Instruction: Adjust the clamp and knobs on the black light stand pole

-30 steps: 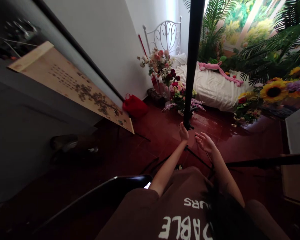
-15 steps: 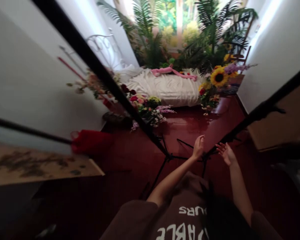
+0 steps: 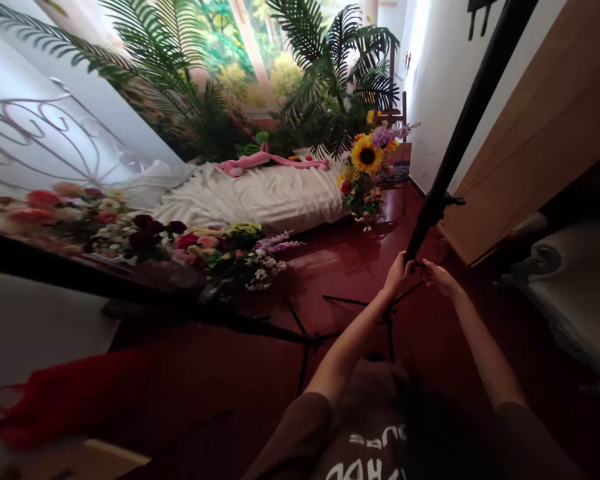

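Note:
My left hand [image 3: 397, 275] is closed round the lower pole of a black light stand [image 3: 463, 133] that leans up to the right. On the other side of the same pole, my right hand [image 3: 443, 279] has its fingertips pinched at a small knob [image 3: 418, 265] on the stand. The stand's thin legs spread over the floor just below my hands. A second black light stand [image 3: 180, 303] slants across the left side, with neither hand on it.
Beyond the stands is a bed [image 3: 280, 193] with a white cover and a pink plush toy [image 3: 250, 162]. Flowers [image 3: 220, 253] and sunflowers [image 3: 367, 155] stand by it, palms [image 3: 325, 73] behind. A brown board [image 3: 520, 147] and grey roll [image 3: 555, 260] are right, a red bag [image 3: 70, 393] left.
My view has swung to the right. My left hand has closed on the right stand's pole, and my right hand has come in from apart to its knob.

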The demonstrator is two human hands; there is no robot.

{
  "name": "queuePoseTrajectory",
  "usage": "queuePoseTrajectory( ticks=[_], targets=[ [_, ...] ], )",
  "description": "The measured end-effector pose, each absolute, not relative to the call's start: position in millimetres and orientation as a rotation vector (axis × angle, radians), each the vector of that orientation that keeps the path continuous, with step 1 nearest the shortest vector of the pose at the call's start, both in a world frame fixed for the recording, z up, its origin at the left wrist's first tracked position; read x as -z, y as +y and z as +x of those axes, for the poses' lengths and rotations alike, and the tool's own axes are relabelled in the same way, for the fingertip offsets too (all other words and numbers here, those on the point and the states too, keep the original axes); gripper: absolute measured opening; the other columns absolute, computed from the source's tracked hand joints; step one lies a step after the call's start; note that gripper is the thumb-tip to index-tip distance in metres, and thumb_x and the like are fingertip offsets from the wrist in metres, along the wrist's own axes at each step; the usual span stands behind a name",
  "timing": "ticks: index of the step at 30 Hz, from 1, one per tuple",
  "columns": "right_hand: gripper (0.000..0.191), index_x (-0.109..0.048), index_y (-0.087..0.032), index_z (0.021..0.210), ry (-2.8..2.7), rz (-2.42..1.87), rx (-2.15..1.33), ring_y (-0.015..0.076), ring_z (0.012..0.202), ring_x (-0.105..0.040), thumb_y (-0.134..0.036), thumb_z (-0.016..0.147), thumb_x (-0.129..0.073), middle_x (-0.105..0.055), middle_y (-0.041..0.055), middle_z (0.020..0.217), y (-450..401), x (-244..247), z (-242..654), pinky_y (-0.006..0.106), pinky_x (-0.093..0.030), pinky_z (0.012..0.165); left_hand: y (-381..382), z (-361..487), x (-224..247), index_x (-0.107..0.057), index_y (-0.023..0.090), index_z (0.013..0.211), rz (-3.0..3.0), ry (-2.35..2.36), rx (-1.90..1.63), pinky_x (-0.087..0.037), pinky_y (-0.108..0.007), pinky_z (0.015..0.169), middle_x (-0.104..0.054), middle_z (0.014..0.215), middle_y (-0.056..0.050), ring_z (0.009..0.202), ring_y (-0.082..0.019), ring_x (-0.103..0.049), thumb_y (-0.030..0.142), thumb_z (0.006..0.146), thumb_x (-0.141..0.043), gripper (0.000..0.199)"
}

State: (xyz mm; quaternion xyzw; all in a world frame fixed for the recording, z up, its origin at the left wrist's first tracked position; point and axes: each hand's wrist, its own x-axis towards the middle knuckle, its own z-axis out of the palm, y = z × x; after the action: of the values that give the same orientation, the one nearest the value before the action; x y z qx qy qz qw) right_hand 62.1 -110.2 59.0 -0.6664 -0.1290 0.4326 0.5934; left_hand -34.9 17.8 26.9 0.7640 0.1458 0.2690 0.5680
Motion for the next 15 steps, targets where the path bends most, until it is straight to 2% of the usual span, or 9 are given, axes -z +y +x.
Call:
queuePoseTrajectory(
  ticks=[4, 8, 11, 15],
  targets=[
    [0.045, -0.067, -0.017, 0.088, -0.550, -1.600, -0.940, 0.0106, 0.060, -0.058, -0.057, 0.068, -0.072, -0.072, 0.0051, 0.084, -114, -55, 80, 0.021, -0.044, 0.052, 17, -35, -24, -0.047, 0.018, 0.118, 1.817, 0.369, -0.660, -0.047, -0.025, 0.075, -0.065, 0.095, -0.006, 0.081, -0.014, -0.063, 0.037, 0.094, -0.042, 0.031],
    [0.046, -0.066, -0.020, 0.086, -0.745, -1.655, -0.704, 0.0159, 0.075, -0.063, -0.050, 0.056, -0.083, -0.072, 0.0035, 0.087, -115, -53, 90, 0.029, -0.051, 0.071, 15, -32, -23, -0.048, 0.019, 0.115, 1.807, 0.353, -0.700, -0.046, -0.023, 0.072, -0.065, 0.090, -0.004, 0.077, -0.012, -0.062, 0.037, 0.094, -0.042, 0.028],
    [0.041, -0.068, -0.020, 0.081, -0.783, -1.630, -0.552, 0.0195, 0.086, -0.065, -0.047, 0.055, -0.084, -0.072, 0.0051, 0.093, -113, -52, 86, 0.034, -0.052, 0.081, 15, -30, -22, -0.049, 0.020, 0.113, 1.816, 0.357, -0.712, -0.045, -0.023, 0.070, -0.064, 0.088, -0.004, 0.074, -0.012, -0.061, 0.036, 0.094, -0.042, 0.026],
    [0.027, -0.070, -0.022, 0.075, -0.785, -1.601, -0.383, 0.0219, 0.094, -0.066, -0.044, 0.063, -0.079, -0.071, 0.0069, 0.102, -113, -47, 76, 0.037, -0.054, 0.082, 16, -30, -21, -0.048, 0.020, 0.112, 1.815, 0.346, -0.702, -0.045, -0.022, 0.066, -0.064, 0.087, -0.004, 0.069, -0.011, -0.060, 0.038, 0.094, -0.041, 0.026]
  ],
)
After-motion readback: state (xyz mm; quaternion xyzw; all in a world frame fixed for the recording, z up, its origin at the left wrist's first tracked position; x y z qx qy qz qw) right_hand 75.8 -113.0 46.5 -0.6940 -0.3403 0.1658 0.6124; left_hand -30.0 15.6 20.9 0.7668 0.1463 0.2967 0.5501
